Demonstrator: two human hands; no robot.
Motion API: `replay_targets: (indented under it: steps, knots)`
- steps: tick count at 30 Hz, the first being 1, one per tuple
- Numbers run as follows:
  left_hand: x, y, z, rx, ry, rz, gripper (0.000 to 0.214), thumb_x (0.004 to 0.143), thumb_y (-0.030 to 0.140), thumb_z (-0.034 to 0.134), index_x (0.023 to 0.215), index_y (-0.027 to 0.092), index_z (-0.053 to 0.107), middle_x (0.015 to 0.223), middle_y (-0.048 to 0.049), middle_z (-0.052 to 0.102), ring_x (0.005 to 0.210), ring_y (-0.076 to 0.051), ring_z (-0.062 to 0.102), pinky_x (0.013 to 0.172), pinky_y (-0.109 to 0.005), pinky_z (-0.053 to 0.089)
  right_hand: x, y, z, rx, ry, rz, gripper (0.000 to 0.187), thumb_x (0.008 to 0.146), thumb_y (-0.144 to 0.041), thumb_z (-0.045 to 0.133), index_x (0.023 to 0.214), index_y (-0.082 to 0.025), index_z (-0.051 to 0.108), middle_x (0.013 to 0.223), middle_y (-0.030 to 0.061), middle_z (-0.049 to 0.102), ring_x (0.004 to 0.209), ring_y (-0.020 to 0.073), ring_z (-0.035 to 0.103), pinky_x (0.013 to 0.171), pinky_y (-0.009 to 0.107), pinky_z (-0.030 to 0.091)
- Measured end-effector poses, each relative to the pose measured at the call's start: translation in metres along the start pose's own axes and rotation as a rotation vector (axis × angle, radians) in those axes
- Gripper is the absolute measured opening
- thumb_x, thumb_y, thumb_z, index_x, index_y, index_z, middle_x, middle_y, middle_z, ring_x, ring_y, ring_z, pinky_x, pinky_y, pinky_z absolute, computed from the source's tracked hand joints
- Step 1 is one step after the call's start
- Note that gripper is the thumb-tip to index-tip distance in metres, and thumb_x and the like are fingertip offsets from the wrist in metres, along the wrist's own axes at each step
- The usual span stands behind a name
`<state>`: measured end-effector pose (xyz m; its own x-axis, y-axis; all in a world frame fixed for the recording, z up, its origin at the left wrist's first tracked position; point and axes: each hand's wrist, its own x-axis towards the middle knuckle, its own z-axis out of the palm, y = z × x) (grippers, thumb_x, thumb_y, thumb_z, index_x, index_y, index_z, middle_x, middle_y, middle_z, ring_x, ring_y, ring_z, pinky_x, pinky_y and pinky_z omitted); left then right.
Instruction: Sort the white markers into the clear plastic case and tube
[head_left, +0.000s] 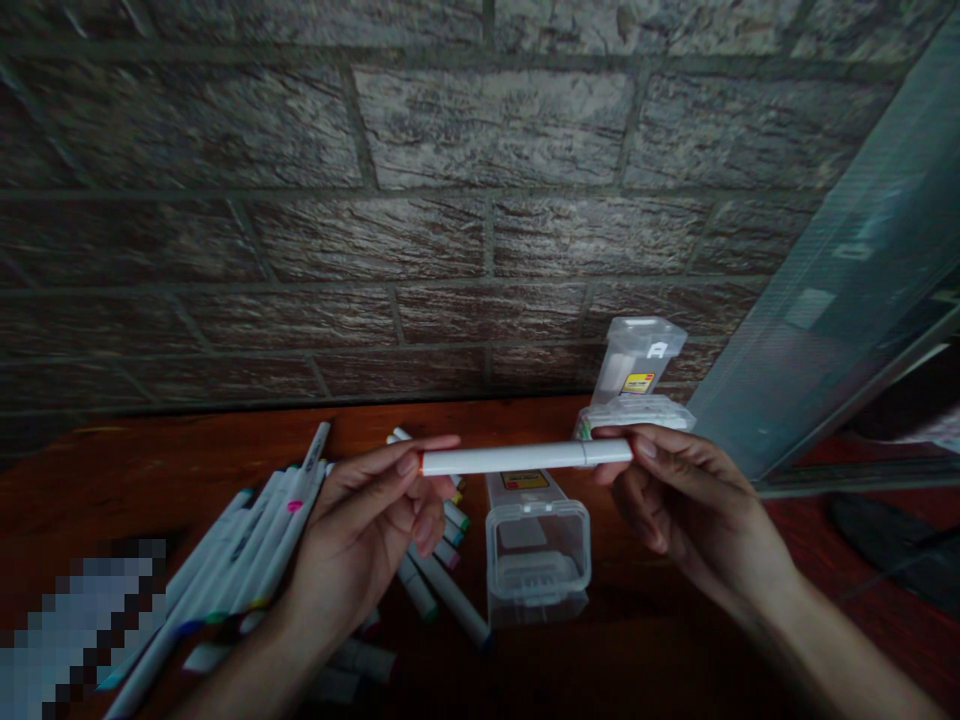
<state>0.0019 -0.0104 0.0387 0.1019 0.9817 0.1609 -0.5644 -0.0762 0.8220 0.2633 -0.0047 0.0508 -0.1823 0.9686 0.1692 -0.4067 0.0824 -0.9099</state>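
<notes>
A white marker (510,459) with red-orange ends is held level above the table, one end in each hand. My left hand (367,510) pinches its left end between thumb and fingers. At the right end, beside the cap seam, my right hand (686,480) grips it the same way. Below the marker an open clear plastic case (538,560) lies on its side with its mouth toward me. Loose white markers (259,540) with coloured ends lie to the left, partly hidden behind my left hand and forearm. More markers (442,580) lie between that hand and the case.
The wooden table (180,445) runs up against a brick wall (495,230). At its back right stands another clear case (637,360), with a clear container (637,412) in front of it. A grey-green panel (810,270) rises on the right, above a reddish floor (840,560).
</notes>
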Motion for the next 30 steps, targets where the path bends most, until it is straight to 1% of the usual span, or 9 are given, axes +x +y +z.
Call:
replay_targets:
  steps: [5,9,14,17,21,24,26,28,30]
  knots:
    - [0.000,0.000,0.000,0.012,-0.009,0.010,0.026,0.082,0.024,0.081,0.105,0.013,0.083,0.070,-0.0071,0.077,0.045,-0.009,0.056,0.042,-0.019,0.046,0.000,0.002,0.000,-0.008,0.010,0.001,0.023,0.086,-0.037,0.081,0.081,-0.014,0.082,0.045,0.0009,0.060,0.034,0.0071,0.052,0.034,0.012,0.042]
    - [0.001,-0.003,-0.001,0.039,-0.013,0.031,0.026,0.086,0.025,0.077,0.110,0.016,0.082,0.071,-0.0066,0.076,0.045,-0.009,0.057,0.043,-0.019,0.046,0.000,0.002,0.000,-0.013,0.010,-0.015,0.023,0.087,-0.038,0.080,0.084,-0.016,0.083,0.042,0.0004,0.058,0.033,0.0072,0.051,0.034,0.012,0.040]
    - [-0.001,-0.005,-0.002,0.090,-0.021,0.070,0.023,0.087,0.026,0.077,0.108,0.017,0.082,0.072,-0.0056,0.075,0.046,-0.008,0.057,0.044,-0.019,0.046,0.001,0.003,0.000,-0.037,0.014,-0.027,0.030,0.086,-0.043,0.081,0.080,-0.014,0.083,0.045,0.0015,0.060,0.034,0.0060,0.052,0.035,0.011,0.039]
    - [-0.001,-0.006,-0.001,0.122,-0.021,0.088,0.022,0.087,0.027,0.078,0.107,0.018,0.083,0.072,-0.0043,0.074,0.046,-0.008,0.056,0.044,-0.018,0.046,0.002,0.005,0.000,-0.057,0.018,-0.043,0.030,0.086,-0.044,0.081,0.078,-0.015,0.081,0.046,0.0015,0.060,0.037,0.0063,0.054,0.036,0.011,0.040]
    - [0.000,-0.008,-0.003,0.187,-0.003,0.103,0.019,0.088,0.029,0.079,0.105,0.022,0.083,0.071,-0.0025,0.074,0.046,-0.007,0.056,0.043,-0.017,0.046,0.002,0.008,-0.001,-0.089,0.009,-0.081,0.025,0.087,-0.039,0.082,0.076,-0.017,0.079,0.049,0.0001,0.062,0.038,0.0059,0.055,0.037,0.010,0.042]
    - [0.001,-0.012,-0.007,0.274,0.000,0.109,0.018,0.089,0.030,0.078,0.107,0.025,0.082,0.074,-0.0016,0.075,0.046,-0.007,0.056,0.044,-0.018,0.047,0.001,0.010,-0.001,-0.107,0.021,-0.120,0.016,0.082,-0.034,0.086,0.081,-0.019,0.080,0.054,-0.0011,0.066,0.038,0.0058,0.055,0.036,0.011,0.044]
    - [0.001,-0.014,-0.010,0.329,0.002,0.122,0.018,0.089,0.029,0.078,0.107,0.026,0.081,0.075,-0.0010,0.075,0.047,-0.006,0.056,0.044,-0.018,0.046,0.002,0.011,-0.002,-0.127,0.030,-0.133,0.014,0.079,-0.030,0.088,0.085,-0.020,0.080,0.057,-0.0017,0.067,0.038,0.0054,0.055,0.035,0.010,0.044]
    - [0.001,-0.016,-0.010,0.383,0.018,0.144,0.019,0.088,0.029,0.079,0.106,0.025,0.081,0.070,0.0006,0.072,0.046,-0.006,0.054,0.044,-0.017,0.045,0.002,0.013,-0.003,-0.157,0.026,-0.146,0.013,0.079,-0.027,0.089,0.086,-0.021,0.080,0.056,-0.0027,0.066,0.038,0.0049,0.055,0.035,0.010,0.044]
    - [0.000,-0.016,-0.009,0.453,0.032,0.163,0.019,0.087,0.029,0.080,0.104,0.023,0.080,0.058,0.0033,0.065,0.044,-0.007,0.052,0.043,-0.017,0.044,0.003,0.014,-0.004,-0.195,0.010,-0.163,0.011,0.080,-0.024,0.088,0.085,-0.021,0.079,0.054,-0.0039,0.065,0.038,0.0049,0.055,0.036,0.009,0.045]
